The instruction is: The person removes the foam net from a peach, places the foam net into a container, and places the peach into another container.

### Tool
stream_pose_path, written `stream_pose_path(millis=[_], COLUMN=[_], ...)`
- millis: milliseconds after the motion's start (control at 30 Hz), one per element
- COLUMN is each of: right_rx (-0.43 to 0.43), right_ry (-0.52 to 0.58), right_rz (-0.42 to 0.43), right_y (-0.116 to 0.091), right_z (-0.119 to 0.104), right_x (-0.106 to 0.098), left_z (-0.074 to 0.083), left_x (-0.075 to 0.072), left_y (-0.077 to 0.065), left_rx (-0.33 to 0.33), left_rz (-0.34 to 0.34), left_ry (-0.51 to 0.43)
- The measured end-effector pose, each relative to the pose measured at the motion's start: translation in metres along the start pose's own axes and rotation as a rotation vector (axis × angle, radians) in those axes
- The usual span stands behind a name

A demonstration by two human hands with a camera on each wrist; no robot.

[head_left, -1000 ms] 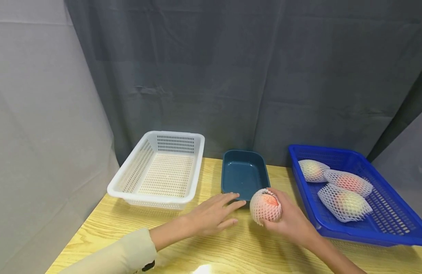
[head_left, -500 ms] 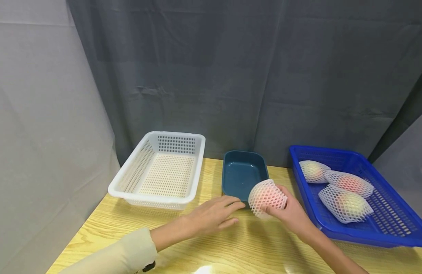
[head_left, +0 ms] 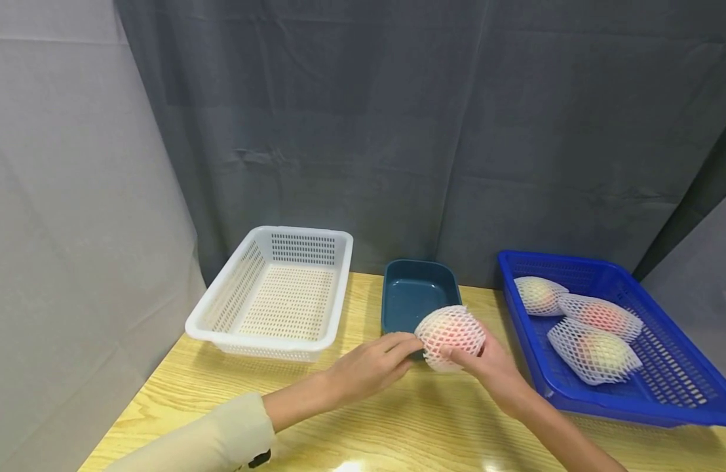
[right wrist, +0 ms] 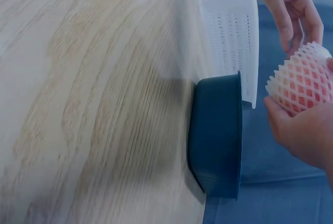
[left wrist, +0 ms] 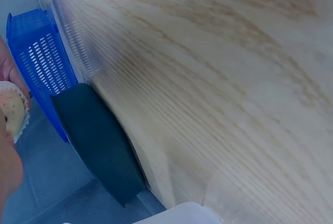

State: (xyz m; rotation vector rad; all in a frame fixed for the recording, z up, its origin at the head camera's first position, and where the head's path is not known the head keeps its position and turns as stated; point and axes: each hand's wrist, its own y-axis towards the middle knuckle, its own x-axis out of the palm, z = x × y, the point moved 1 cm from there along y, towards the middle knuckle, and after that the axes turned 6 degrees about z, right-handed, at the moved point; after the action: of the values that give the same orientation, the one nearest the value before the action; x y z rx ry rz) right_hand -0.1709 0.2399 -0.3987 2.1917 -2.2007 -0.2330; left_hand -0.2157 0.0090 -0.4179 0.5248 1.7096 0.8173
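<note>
My right hand (head_left: 498, 370) grips a round red-and-yellow fruit (head_left: 451, 337) in a white foam net, thumb on its near side. It is held up over the near edge of a dark teal tub (head_left: 419, 298). My left hand (head_left: 371, 364) reaches in from the left, its fingertips right at the net's left end. In the right wrist view the left hand's fingers (right wrist: 312, 21) are loosely bent, thumb apart from them, beside the net's edge. The left wrist view shows the fruit's bare end (left wrist: 15, 112) facing the left hand, with a dark spot in it.
A white perforated basket (head_left: 342, 288) stands left of the tub. On the right a blue basket (head_left: 675, 410) holds several net-wrapped fruits (head_left: 599, 347). All stand on a wood-grain table (head_left: 398, 432), with a dark grey cloth (head_left: 363, 131) hanging behind.
My right hand has turned the fruit so its open net end faces left, and moved it slightly left. The left hand's fingers have drawn together and come up to the net.
</note>
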Motion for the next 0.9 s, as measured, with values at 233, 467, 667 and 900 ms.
stream_pose_path(millis=[233, 467, 667, 900], right_rx=[0.021, 0.031, 0.029, 0.041], right_ry=[0.140, 0.192, 0.215, 0.220], right_rz=[-0.080, -0.104, -0.117, -0.117], right_y=[-0.001, -0.001, -0.001, -0.003], right_z=[0.001, 0.002, 0.005, 0.004], right_x=[0.010, 0.017, 0.023, 0.030], left_z=[-0.002, -0.003, -0.004, -0.004], left_x=[0.001, 0.005, 0.008, 0.008], left_y=[0.000, 0.001, 0.002, 0.007], left_rx=[-0.039, -0.080, -0.124, -0.144], left_rz=[0.074, 0.108, 0.103, 0.092], left_ry=[-0.045, -0.096, -0.135, -0.157])
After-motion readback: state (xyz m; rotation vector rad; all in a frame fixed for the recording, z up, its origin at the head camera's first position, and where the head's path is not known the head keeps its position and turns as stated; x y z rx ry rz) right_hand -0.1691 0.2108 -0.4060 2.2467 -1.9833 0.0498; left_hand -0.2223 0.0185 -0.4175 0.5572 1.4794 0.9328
